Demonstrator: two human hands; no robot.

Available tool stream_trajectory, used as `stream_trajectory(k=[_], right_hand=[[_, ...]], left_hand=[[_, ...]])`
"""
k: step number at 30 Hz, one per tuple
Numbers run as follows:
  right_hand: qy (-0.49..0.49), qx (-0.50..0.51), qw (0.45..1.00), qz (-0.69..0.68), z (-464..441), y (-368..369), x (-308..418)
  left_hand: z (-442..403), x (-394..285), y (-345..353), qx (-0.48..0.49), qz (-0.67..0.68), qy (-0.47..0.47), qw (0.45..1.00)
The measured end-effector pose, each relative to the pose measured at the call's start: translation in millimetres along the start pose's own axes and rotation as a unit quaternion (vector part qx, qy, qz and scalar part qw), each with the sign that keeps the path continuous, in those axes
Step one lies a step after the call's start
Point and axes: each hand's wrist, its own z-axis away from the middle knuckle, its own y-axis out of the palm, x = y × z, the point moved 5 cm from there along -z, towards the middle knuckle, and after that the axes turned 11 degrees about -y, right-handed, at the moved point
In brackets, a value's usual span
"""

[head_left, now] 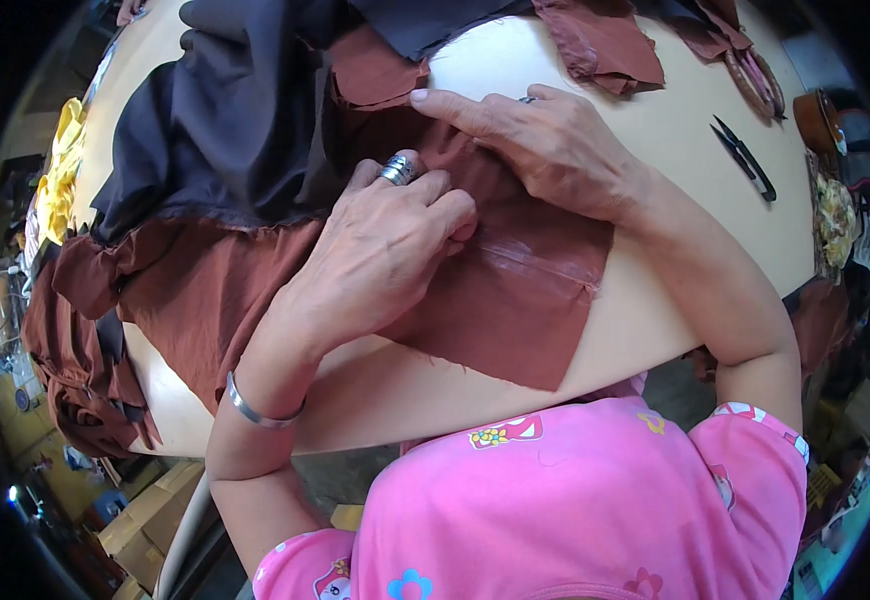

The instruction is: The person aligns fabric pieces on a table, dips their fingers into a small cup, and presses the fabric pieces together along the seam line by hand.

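Note:
A large piece of dark navy cloth (215, 130) is joined along a seam to reddish-brown cloth (515, 310), bunched and spread over the table. My left hand (380, 240), with a wide silver ring and a bangle, is closed on the brown cloth, its fingers curled and the fingertips hidden. To its right, my right hand (545, 145) rests on the same cloth. Its index finger is stretched toward the edge of a brown flap (380, 70), while the other fingers bend over the cloth.
Black thread snips (745, 160) lie at the table's right. Large scissors (755, 85) sit at the upper right beside brown scraps (605, 45). Yellow cloth (60, 175) hangs at the left edge of the pale table (675, 290). Cardboard boxes (150, 525) stand below.

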Motion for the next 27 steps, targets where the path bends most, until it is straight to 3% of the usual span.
stream_trajectory(k=[3,6,12,15,18,21,27], right_hand=[[-0.002,0.011,1.000,-0.002,-1.3,2.8,-1.1],[-0.007,0.016,1.000,-0.001,-0.4,5.7,-3.2],[-0.002,0.014,1.000,-0.018,-0.6,5.1,-4.3],[-0.002,0.024,1.000,-0.011,0.6,6.0,-7.6],[0.005,0.030,0.999,0.014,1.4,3.9,-8.5],[0.011,0.028,1.000,0.009,3.4,2.6,-7.6],[-0.006,0.016,1.000,0.006,3.8,1.3,-7.6]], left_hand=[[0.3,-0.2,-4.6,-0.031,0.016,0.039,0.999],[-1.6,4.7,-4.3,-0.003,0.037,0.034,0.999],[3.4,-3.6,-0.5,-0.003,-0.057,0.049,0.997],[3.3,-0.3,1.5,0.005,0.004,-0.004,1.000],[4.1,-11.0,-4.1,-0.050,0.042,-0.009,0.998],[4.5,-8.8,-3.2,-0.075,0.016,0.020,0.997],[1.2,-5.4,-1.0,-0.032,-0.007,-0.005,0.999]])
